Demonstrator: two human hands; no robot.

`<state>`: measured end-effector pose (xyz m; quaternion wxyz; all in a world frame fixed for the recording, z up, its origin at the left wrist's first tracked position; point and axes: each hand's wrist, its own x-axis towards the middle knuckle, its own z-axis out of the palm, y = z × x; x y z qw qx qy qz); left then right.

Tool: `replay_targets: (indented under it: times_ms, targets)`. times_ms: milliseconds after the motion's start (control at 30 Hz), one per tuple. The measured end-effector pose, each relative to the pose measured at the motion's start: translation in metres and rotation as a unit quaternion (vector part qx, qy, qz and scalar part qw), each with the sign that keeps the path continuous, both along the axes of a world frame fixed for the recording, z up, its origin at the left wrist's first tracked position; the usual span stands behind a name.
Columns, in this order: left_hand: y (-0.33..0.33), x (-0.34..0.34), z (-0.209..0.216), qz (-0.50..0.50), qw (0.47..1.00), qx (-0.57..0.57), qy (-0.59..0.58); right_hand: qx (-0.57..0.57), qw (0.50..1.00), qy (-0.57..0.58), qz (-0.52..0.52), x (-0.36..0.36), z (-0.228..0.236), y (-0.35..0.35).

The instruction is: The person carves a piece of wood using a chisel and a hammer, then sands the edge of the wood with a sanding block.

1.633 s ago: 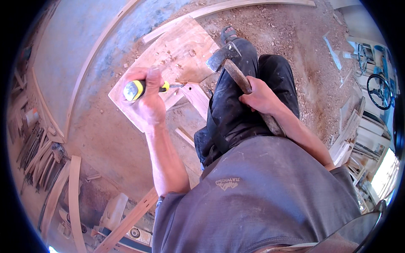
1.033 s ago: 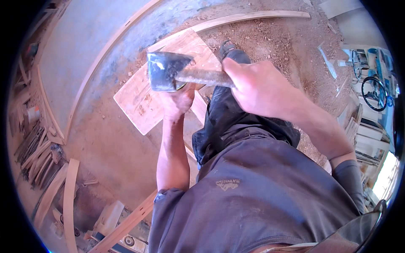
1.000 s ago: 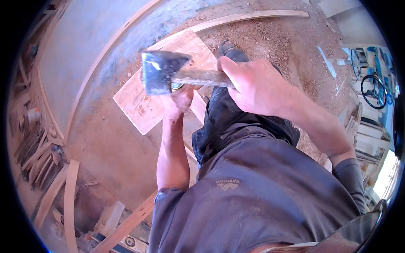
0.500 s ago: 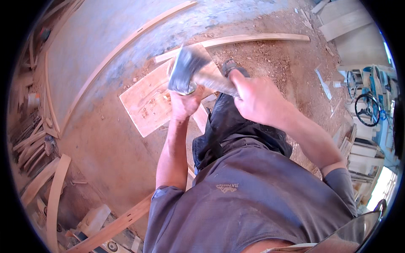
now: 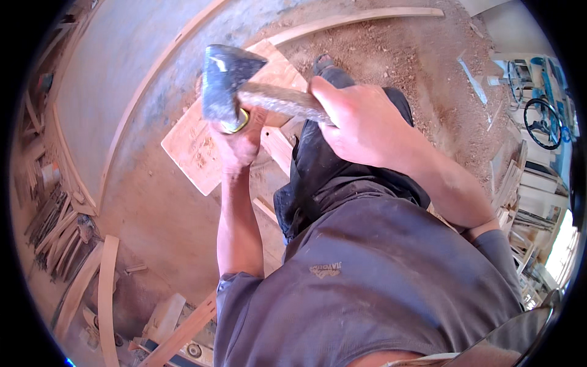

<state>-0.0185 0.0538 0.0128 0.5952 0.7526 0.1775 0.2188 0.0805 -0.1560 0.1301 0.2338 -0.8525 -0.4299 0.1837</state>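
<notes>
My right hand (image 5: 364, 125) is closed round the wooden handle of a hatchet (image 5: 217, 76), raised over the board with its dark metal head at the left. Right beneath that head, my left hand (image 5: 235, 147) grips an upright tool handle (image 5: 240, 121) topped by a yellowish metal ring. The tool's lower end is hidden by the hand and the hatchet, so I cannot tell whether the head touches the ring. Below both hands lies a pale wooden board (image 5: 195, 156) scattered with wood chips. A narrow piece of wood with a hole (image 5: 277, 147) runs from the board towards my leg.
My sandalled foot (image 5: 324, 63) stands beyond the board on the chip-strewn floor. Long curved wooden strips (image 5: 162, 58) lie at the far left and far side (image 5: 361, 18). Scrap wood (image 5: 58, 229) is heaped at left. A dark steering wheel (image 5: 542, 123) shows at right.
The hatchet, blurred before, now shows sharply and sits further left, with its head over my left hand. The whole view has shifted, and both hands keep their grips.
</notes>
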Motion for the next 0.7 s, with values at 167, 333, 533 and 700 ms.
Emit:
replay_targets:
  times_ms: [167,333,533,700]
  targets:
    - [0.016,-0.003,-0.013,0.146,0.937,-0.289,-0.128,-0.011,0.969,0.204,-0.139,-0.026,-0.066,-0.041]
    - [-0.032,0.010,0.016,0.007,0.998,0.056,-0.015,-0.073,0.939,0.271,-0.199,-0.035,-0.132,-0.078]
    - [0.054,0.015,0.044,0.185,0.938,-0.206,-0.210,-0.093,0.832,0.478,-0.268,-0.009,-0.137,-0.067]
    - [0.028,0.012,0.015,0.161,0.954,-0.209,-0.144,-0.110,0.833,0.485,-0.241,0.006,-0.135,-0.054]
